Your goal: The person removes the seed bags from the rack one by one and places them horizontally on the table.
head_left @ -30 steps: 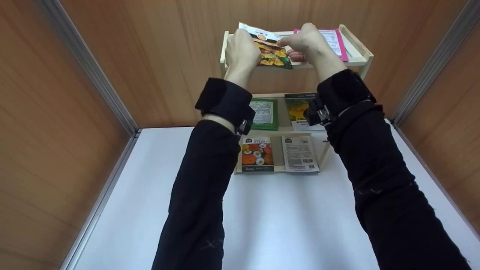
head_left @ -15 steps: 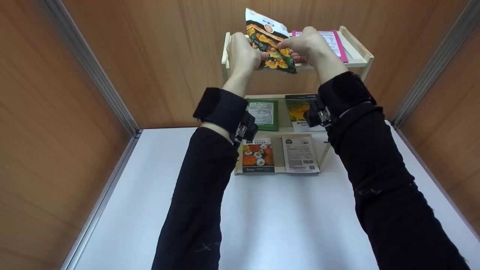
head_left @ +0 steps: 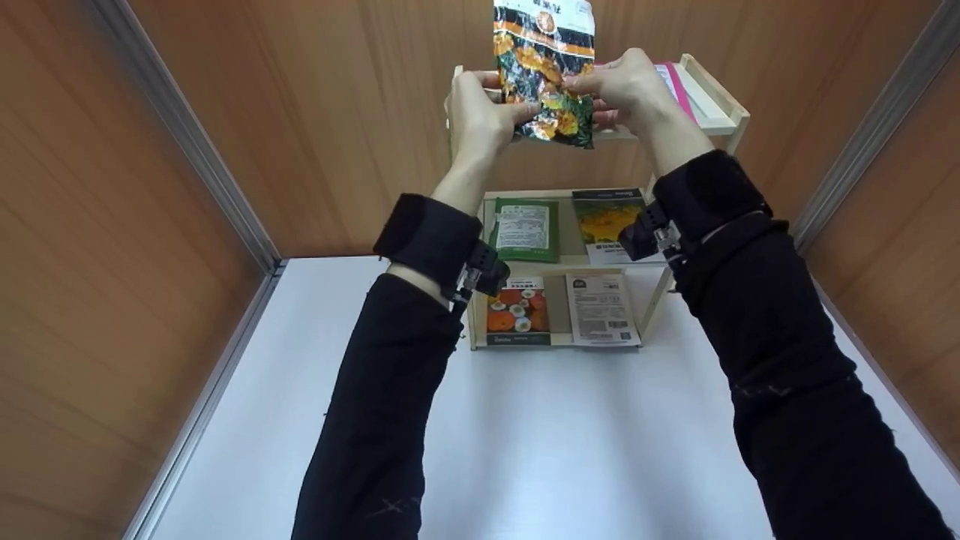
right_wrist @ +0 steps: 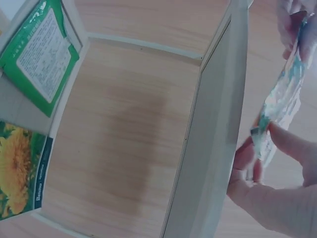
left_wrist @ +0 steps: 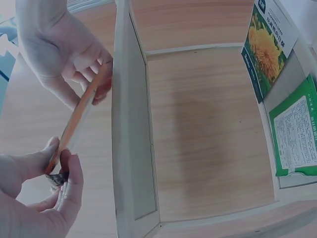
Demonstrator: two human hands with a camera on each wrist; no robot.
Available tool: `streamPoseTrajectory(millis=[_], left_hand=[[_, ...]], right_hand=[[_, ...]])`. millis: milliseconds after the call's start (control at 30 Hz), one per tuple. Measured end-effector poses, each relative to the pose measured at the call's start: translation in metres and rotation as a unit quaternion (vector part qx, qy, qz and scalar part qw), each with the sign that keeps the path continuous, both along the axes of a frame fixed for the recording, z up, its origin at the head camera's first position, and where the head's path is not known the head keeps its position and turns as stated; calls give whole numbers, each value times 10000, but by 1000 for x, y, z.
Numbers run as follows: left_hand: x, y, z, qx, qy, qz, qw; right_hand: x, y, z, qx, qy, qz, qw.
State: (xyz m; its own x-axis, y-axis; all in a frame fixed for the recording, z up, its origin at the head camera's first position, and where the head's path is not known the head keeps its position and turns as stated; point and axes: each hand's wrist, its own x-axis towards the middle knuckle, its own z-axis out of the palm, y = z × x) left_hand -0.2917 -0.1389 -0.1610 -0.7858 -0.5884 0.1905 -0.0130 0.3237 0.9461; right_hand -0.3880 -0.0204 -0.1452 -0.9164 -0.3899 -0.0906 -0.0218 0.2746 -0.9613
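A glossy seed packet (head_left: 546,56) with orange-yellow flowers and a white top stands nearly upright in front of the rack's top shelf (head_left: 720,116). My left hand (head_left: 480,112) grips its lower left edge, thumb across the front. On the other side my right hand (head_left: 630,86) pinches the right edge, with thumb in front and fingers behind. Seen edge-on in the left wrist view, the packet (left_wrist: 79,116) spans the two hands. In the right wrist view its crinkled side (right_wrist: 282,94) runs up from my right hand's thumb. A pink-edged packet (head_left: 681,90) lies behind my right hand, partly hidden.
The wooden rack's middle shelf holds a green packet (head_left: 525,229) and a yellow-flower packet (head_left: 607,225). On the bottom shelf are an orange-and-white flower packet (head_left: 517,311) and a white printed packet (head_left: 602,309). Wood-grain walls (head_left: 337,135) enclose the white table (head_left: 555,435).
Both hands have lifted the flower packet from over the top shelf and turned it from tilted to nearly upright, facing the head camera. The left thumb now lies across its front.
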Motion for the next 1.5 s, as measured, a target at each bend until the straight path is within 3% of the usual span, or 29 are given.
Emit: streamPoseTrajectory(millis=[133, 400, 633, 933, 1100, 1500], left_hand=[[4, -3, -3, -23, 219, -60, 9997], [13, -5, -6, -307, 20, -132, 9994], [25, -1, -23, 108, 608, -612, 9962], [42, 4, -62, -173, 1052, -811, 9910], [45, 7, -90, -53, 1141, -939, 9890], [53, 14, -155, 188, 1553, -1121, 9813]], right_hand=[[2, 10, -2, -240, 400, 63, 9989], [8, 31, -9, -807, 805, 221, 9932], [18, 46, -22, -1337, 1018, 311, 9853], [36, 63, -59, -2284, 1567, 417, 9600], [42, 69, -88, -2271, 2188, 389, 9482], [52, 76, -149, -2073, 2625, 123, 9423]])
